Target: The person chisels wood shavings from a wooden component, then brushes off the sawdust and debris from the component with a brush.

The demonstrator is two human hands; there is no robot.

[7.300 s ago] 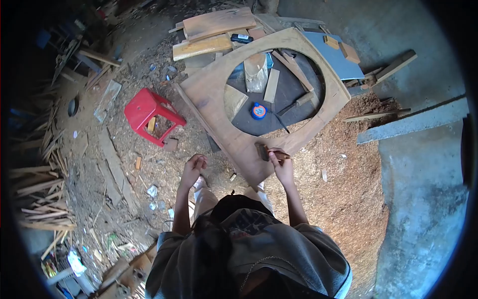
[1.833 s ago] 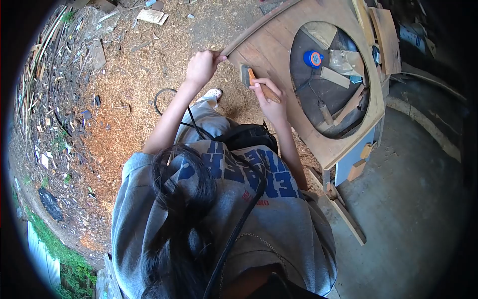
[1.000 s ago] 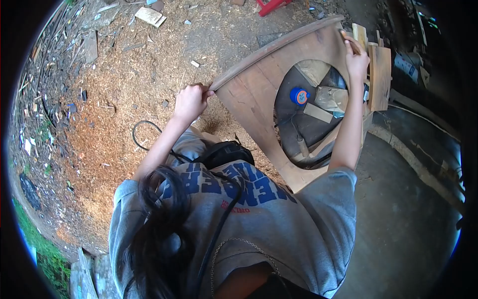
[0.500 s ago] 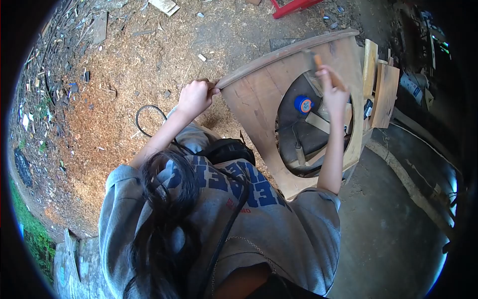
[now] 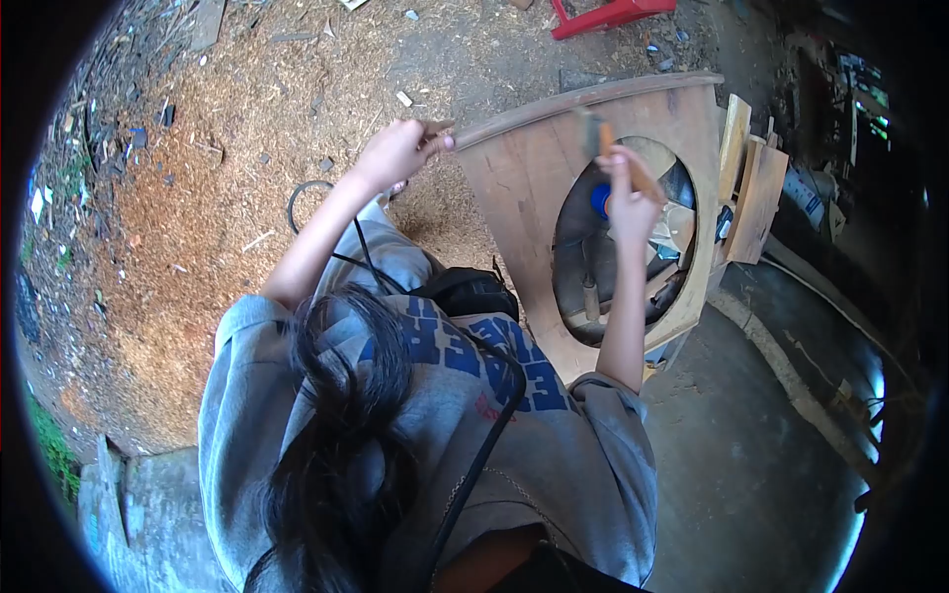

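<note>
My left hand (image 5: 400,156) is closed, with a small brown piece of wood (image 5: 439,127) showing between thumb and fingers. Its fingertips are right at the left corner of a large wooden panel (image 5: 509,212). Along the panel's far side runs a curved wooden strip (image 5: 583,99). My right hand (image 5: 633,203) grips the wooden handle (image 5: 647,183) of a tool raised over the panel's oval opening. Motion smears the tool's wide, greyish head, so I cannot tell its kind. Inside the opening lie a blue round object (image 5: 600,201), a wooden-handled tool (image 5: 591,296) and scraps of wood.
Planks (image 5: 759,203) lean beside the panel's right side. A red plastic piece of furniture (image 5: 613,15) stands at the far edge. Wood shavings (image 5: 188,287) cover the ground on the left. A long pole (image 5: 781,356) lies on the right, and a black cable loops near my left arm.
My right hand and its tool have moved left and slightly down across the opening. My left hand appears higher and farther right, still at the panel's corner, as the view has shifted.
</note>
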